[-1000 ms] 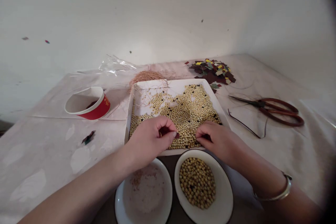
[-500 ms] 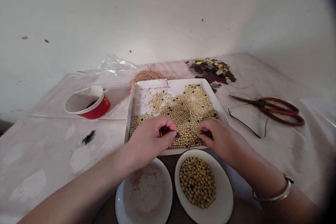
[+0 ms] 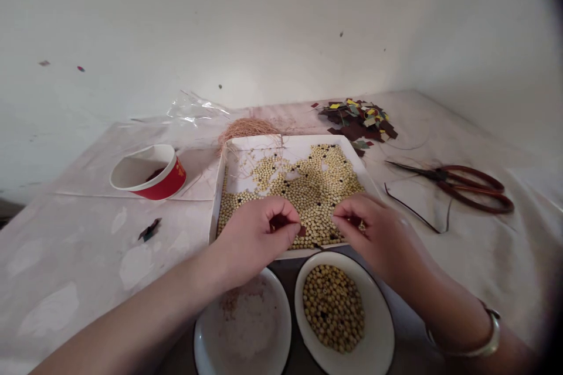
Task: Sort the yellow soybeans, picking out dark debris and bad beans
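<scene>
One chip (image 3: 302,231), as I see it from afar, is pinched between the fingers (image 3: 285,238) of the left hand (image 3: 253,237), over the near part of the tray (image 3: 301,141). The right hand (image 3: 382,234), also over the tray, curls its fingers nearly together; I can't tell whether they hold anything. Beads (image 3: 314,187) cover most of the tray

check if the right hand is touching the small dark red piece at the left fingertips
Apart: the head view shows pale beads in the gap between the right hand and the dark red piece at the left hand.
</scene>
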